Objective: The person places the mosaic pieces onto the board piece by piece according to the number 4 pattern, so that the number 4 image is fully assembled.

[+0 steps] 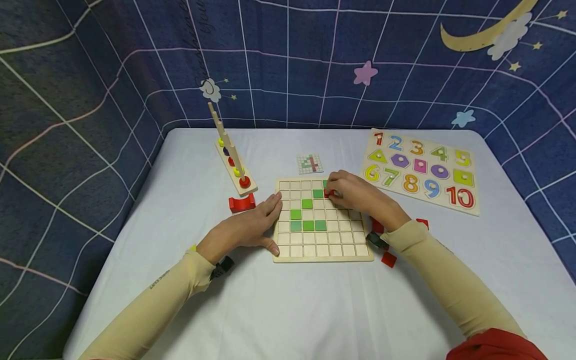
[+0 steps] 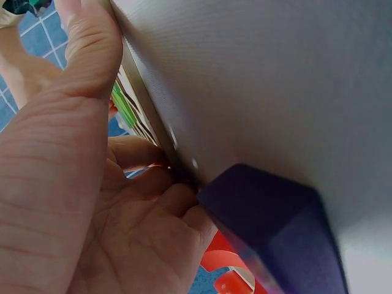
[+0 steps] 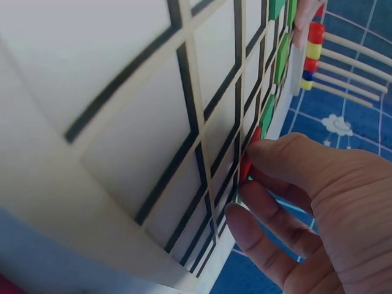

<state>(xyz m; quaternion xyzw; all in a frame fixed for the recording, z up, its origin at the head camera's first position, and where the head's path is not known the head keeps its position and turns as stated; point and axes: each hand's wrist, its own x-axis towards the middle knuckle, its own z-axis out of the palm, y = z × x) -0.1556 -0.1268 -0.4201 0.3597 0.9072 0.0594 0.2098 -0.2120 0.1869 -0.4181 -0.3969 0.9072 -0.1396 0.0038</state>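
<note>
A square wooden grid board [image 1: 324, 252] lies on the white table, with several green tiles [image 1: 308, 226] set in its cells. My right hand [image 1: 353, 194] is over the board's far right part, pinching a red tile [image 3: 250, 156] between thumb and finger. In the right wrist view that tile is at a cell beside a green tile [image 3: 267, 116]; whether it is fully seated cannot be told. My left hand [image 1: 247, 225] rests along the board's left edge, thumb and fingers spread and touching the rim. A small pattern card [image 1: 309, 164] lies just beyond the board.
Loose red tiles [image 1: 389, 259] lie right of the board, partly under my right forearm. A red arched block [image 1: 242, 203] and a wooden peg stand [image 1: 249, 188] with coloured rings are at the left. A number puzzle board [image 1: 423, 170] lies at the back right.
</note>
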